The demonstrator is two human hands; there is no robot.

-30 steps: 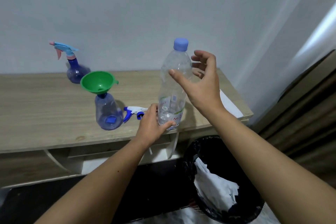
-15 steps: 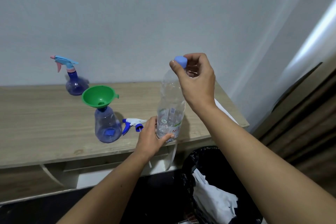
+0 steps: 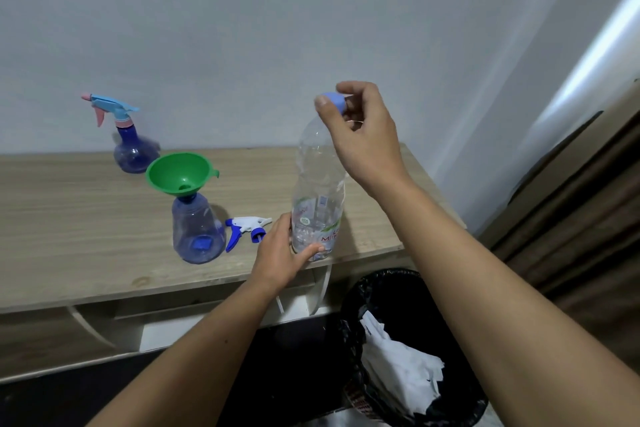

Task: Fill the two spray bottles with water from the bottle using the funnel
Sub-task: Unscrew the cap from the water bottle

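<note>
A clear plastic water bottle stands upright near the front edge of the wooden table. My left hand grips its base. My right hand pinches the blue cap at its top. To the left, a green funnel sits in the neck of an open blue spray bottle. That bottle's white and blue spray head lies on the table beside it. A second blue spray bottle with a light blue and pink trigger head stands at the back by the wall.
A black-lined waste bin holding white paper stands on the floor below the table's right end. A wall runs behind the table. Brown curtains hang at the right.
My right hand came down from an open pose beside the bottle and closed on its cap. The view has shifted slightly. My left hand stays on the bottle's base.
</note>
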